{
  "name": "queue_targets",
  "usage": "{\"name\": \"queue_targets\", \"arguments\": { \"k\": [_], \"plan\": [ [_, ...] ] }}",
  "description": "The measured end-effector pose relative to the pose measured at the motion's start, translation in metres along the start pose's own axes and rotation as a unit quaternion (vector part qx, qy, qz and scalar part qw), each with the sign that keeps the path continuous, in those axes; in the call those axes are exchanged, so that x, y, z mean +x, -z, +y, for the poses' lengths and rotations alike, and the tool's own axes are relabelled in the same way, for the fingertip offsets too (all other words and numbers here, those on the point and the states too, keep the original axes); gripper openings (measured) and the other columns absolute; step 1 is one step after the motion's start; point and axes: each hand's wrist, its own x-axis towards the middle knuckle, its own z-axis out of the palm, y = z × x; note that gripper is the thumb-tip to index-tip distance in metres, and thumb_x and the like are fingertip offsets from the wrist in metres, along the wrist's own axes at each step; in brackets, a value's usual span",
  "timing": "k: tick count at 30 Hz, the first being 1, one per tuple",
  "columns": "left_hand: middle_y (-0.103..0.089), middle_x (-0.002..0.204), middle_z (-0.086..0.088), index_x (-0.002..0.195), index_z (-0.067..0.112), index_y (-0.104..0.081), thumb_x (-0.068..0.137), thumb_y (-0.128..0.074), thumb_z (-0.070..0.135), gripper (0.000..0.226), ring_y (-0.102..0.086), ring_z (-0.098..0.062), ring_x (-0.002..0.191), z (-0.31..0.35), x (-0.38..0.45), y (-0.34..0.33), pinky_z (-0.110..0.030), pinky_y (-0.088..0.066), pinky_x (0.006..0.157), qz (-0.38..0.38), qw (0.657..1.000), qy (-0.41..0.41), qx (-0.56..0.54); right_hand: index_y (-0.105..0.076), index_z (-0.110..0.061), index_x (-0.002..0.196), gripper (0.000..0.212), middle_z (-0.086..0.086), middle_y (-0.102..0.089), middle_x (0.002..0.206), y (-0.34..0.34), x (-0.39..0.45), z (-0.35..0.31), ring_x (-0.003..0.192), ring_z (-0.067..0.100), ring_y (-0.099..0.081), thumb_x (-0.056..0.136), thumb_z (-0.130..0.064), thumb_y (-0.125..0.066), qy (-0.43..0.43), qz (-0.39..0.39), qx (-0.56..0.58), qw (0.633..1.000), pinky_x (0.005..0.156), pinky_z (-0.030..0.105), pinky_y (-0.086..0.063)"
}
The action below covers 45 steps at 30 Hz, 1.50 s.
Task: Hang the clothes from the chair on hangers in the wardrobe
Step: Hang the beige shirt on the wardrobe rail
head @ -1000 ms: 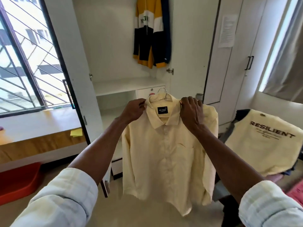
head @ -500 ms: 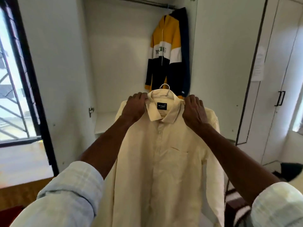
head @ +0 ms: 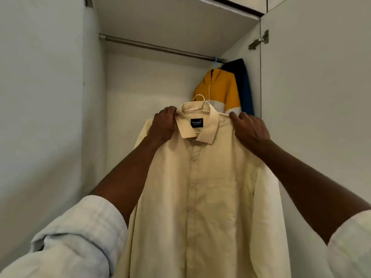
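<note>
A pale yellow button-up shirt (head: 202, 187) hangs on a thin metal hanger (head: 197, 100) whose hook sticks up out of the collar. My left hand (head: 163, 126) grips the shirt's left shoulder beside the collar. My right hand (head: 251, 130) grips the right shoulder. Both hold the shirt up inside the open wardrobe, below the metal rail (head: 158, 47). The hook is well under the rail and does not touch it.
A yellow, white and navy jacket (head: 222, 91) hangs on a blue hanger at the rail's right end, behind the shirt. White wardrobe walls (head: 50, 97) stand on both sides, and a door hinge (head: 259, 40) shows at the upper right.
Both hands have lifted the shirt on its hanger higher into the wardrobe. My view has tilted up, so the rail and wardrobe ceiling now show. The grip on both shoulders is the same.
</note>
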Motion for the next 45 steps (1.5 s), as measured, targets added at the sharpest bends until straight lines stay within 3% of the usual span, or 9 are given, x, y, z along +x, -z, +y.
{"name": "queue_targets", "arguments": {
  "k": [4,7,11,14,17,21,26,31,45],
  "plan": [
    [-0.061,0.124,-0.02,0.127,0.002,-0.055,0.098,-0.047,0.011,0.032,-0.055,-0.04,0.113,-0.036,0.058,-0.036,-0.045,-0.042,0.094,0.014,1.0,0.026,-0.001,-0.035,-0.013,0.139,0.04,0.017,-0.059,0.106,-0.032,0.063,0.008,0.078,0.029,-0.058,0.104,-0.031,-0.035,0.014,0.033,-0.056,0.998,0.063,0.036,-0.043],
    [-0.051,0.138,-0.019,0.137,0.003,-0.048,0.098,-0.048,0.016,0.041,-0.045,-0.038,0.127,-0.055,0.094,-0.068,-0.044,-0.038,0.101,0.025,0.999,0.024,0.015,-0.041,-0.013,0.133,0.035,0.013,-0.058,0.097,-0.052,0.11,0.016,0.07,0.021,-0.046,0.103,-0.033,-0.039,0.007,0.06,-0.09,0.994,0.061,0.034,-0.038],
    [-0.048,0.142,-0.015,0.141,0.007,-0.042,0.1,-0.046,0.029,0.046,-0.044,-0.037,0.129,-0.067,0.142,-0.117,-0.048,-0.04,0.102,0.005,1.0,-0.012,-0.001,-0.051,-0.01,0.116,0.021,0.013,-0.06,0.094,-0.072,0.184,0.025,0.069,0.026,-0.051,0.103,-0.021,-0.038,-0.02,0.143,-0.113,0.983,0.06,0.036,-0.037],
    [-0.051,0.138,-0.013,0.137,0.01,-0.041,0.099,-0.044,0.047,0.052,-0.049,-0.036,0.123,-0.073,0.187,-0.157,-0.052,-0.043,0.096,-0.003,1.0,-0.023,-0.02,-0.055,-0.007,0.117,0.027,0.016,-0.064,0.096,-0.087,0.239,0.03,0.073,0.031,-0.058,0.101,-0.012,-0.034,-0.03,0.176,-0.13,0.975,0.058,0.036,-0.033],
    [-0.048,0.14,-0.01,0.137,0.012,-0.036,0.095,-0.05,0.049,0.057,-0.048,-0.036,0.124,-0.086,0.233,-0.191,-0.053,-0.043,0.095,0.007,1.0,-0.013,-0.024,-0.059,-0.006,0.112,0.028,0.017,-0.065,0.097,-0.107,0.287,0.036,0.08,0.034,-0.063,0.1,-0.008,-0.034,-0.018,0.194,-0.144,0.97,0.06,0.037,-0.035],
    [-0.038,0.151,-0.011,0.149,0.009,-0.022,0.091,-0.058,0.044,0.076,-0.041,-0.035,0.133,-0.104,0.281,-0.231,-0.054,-0.04,0.103,0.013,1.0,-0.002,-0.026,-0.062,-0.006,0.104,0.027,0.015,-0.065,0.091,-0.136,0.337,0.05,0.069,0.029,-0.053,0.096,-0.003,-0.036,-0.016,0.208,-0.165,0.964,0.061,0.037,-0.033],
    [-0.009,0.164,-0.012,0.156,0.01,0.006,0.093,-0.06,0.039,0.095,-0.023,-0.034,0.146,-0.115,0.326,-0.278,-0.054,-0.03,0.113,-0.004,1.0,-0.005,-0.008,-0.062,-0.005,0.101,0.028,0.012,-0.059,0.081,-0.178,0.383,0.073,0.066,0.026,-0.047,0.097,-0.005,-0.035,-0.026,0.21,-0.186,0.959,0.062,0.036,-0.034],
    [0.004,0.165,-0.008,0.157,0.015,-0.006,0.094,-0.058,0.04,0.085,-0.014,-0.033,0.149,-0.113,0.368,-0.312,-0.052,-0.027,0.116,-0.068,0.996,-0.04,0.045,-0.061,-0.006,0.1,0.027,0.011,-0.06,0.085,-0.199,0.411,0.093,0.069,0.025,-0.048,0.097,-0.005,-0.034,-0.041,0.204,-0.214,0.954,0.063,0.035,-0.033],
    [-0.017,0.157,-0.003,0.151,0.025,-0.018,0.086,-0.064,0.016,0.08,-0.044,-0.034,0.128,-0.115,0.426,-0.365,-0.049,-0.043,0.105,-0.105,0.991,-0.083,-0.021,-0.067,-0.004,0.104,0.029,0.014,-0.067,0.102,-0.219,0.484,0.105,0.095,0.033,-0.064,0.098,-0.008,-0.039,-0.098,0.199,-0.26,0.94,0.07,0.035,-0.038]
  ]
}}
